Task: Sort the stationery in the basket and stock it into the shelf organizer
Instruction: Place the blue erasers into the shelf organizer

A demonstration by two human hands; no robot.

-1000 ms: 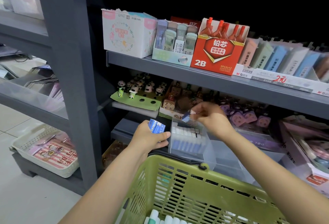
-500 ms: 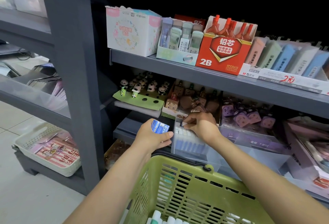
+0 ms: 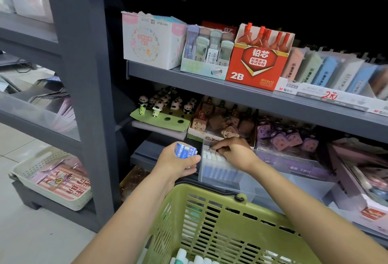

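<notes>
My left hand [image 3: 178,162] grips a small stack of blue-and-white erasers [image 3: 185,151] just left of a clear plastic organizer bin [image 3: 222,177] on the lower shelf. The bin holds a row of upright blue-and-white erasers [image 3: 212,155]. My right hand [image 3: 235,152] reaches over the bin with its fingers curled down onto the erasers' tops; what it pinches is hidden. A green plastic basket [image 3: 210,217] sits below my forearms, with several white items [image 3: 195,258] visible at its bottom.
The upper shelf [image 3: 189,81] carries a white box, lead cases, a red 2B lead box [image 3: 256,64] and pastel erasers. Panda toppers [image 3: 159,106], brown and purple figures stand behind the bin. A grey upright post [image 3: 84,74] and a white floor basket [image 3: 52,177] lie left.
My right hand came down from above the bin, where it held one eraser, and now rests among the eraser tops. My left hand with its erasers stays beside the bin.
</notes>
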